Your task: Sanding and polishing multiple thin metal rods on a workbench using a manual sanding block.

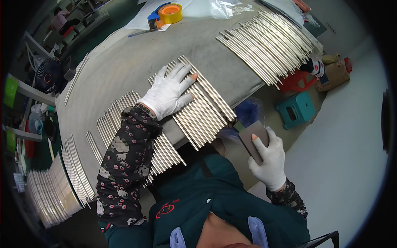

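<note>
My left hand (168,91), in a white glove with the fingertips cut off, lies flat with fingers spread on a row of thin shiny metal rods (202,107) laid side by side on the grey table (120,62). My right hand (269,159), also gloved, is off the table's edge and grips a small dark grey sanding block (252,138). More rods (165,151) lie under my left forearm, which wears a flowered sleeve.
Another batch of rods (266,43) overhangs the table's far right edge. Further rods (76,173) lie at the left. A tape dispenser with orange tape (167,13), a pen and paper sit at the back. A teal stool (295,109) and red stool (295,80) stand on the floor.
</note>
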The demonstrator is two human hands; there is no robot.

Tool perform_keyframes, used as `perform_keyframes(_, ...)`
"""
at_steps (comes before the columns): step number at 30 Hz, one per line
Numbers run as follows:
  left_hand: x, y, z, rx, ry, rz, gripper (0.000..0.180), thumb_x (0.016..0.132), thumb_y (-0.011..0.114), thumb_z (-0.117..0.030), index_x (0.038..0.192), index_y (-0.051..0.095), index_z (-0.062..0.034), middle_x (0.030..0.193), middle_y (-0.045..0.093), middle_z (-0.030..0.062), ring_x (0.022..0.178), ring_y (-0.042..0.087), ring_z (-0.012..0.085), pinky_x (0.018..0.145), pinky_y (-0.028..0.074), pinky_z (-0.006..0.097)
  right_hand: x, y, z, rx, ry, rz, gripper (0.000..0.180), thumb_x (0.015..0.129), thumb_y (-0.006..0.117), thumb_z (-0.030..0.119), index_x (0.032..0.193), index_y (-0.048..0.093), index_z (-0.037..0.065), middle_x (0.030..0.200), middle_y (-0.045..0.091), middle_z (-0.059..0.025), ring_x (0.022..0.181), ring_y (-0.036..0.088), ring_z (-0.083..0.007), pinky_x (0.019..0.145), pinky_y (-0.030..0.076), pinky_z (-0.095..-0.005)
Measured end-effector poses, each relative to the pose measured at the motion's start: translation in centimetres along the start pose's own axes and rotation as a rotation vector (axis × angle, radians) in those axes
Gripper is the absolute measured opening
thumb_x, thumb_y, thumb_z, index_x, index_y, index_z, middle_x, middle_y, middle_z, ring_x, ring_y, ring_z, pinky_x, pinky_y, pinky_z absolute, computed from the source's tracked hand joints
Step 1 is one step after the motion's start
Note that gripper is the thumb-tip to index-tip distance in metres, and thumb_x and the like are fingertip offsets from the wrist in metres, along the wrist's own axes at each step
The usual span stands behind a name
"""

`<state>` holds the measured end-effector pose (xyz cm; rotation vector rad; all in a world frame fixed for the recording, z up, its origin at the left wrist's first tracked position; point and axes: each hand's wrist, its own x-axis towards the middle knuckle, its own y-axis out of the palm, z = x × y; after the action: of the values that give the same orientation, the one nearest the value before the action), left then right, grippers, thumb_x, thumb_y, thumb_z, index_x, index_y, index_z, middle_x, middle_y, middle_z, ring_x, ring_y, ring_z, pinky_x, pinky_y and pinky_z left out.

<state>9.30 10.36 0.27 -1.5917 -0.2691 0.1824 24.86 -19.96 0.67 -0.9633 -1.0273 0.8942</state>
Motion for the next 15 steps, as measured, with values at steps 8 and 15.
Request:
perform_keyframes(8, 0.6, 0.5, -0.1, 0.018, 0.020, -0.020, 0.056, 0.093, 0.046, -0.038, 0.142, 0.037, -0.0113, 0.149, 0.029, 0.0185, 0.138, 0.026, 0.0351, 0.111, 0.018, 0.054, 1.6, 0.1, 0.0, 0.060, -0.007, -0.070, 0.058, 0.061, 0.071, 0.014, 0.117, 0.059, 0.012, 0.126, 0.046, -0.0273, 0.101, 0.053, -0.0396, 0.083, 0.048, -0.0432)
perform_keyframes(15, 2.2, 0.5, -0.6, 0.016, 0.005, -0.016, 0.056, 0.094, 0.045, -0.039, 0.142, 0.036, -0.0119, 0.149, 0.028, 0.0177, 0.139, 0.025, 0.0347, 0.112, 0.018, 0.054, 1.5, 0.6, -0.6, 0.063, 0.028, -0.077, 0.058, 0.062, 0.071, 0.014, 0.118, 0.059, 0.012, 0.126, 0.046, -0.0273, 0.100, 0.053, -0.0397, 0.083, 0.048, -0.0432)
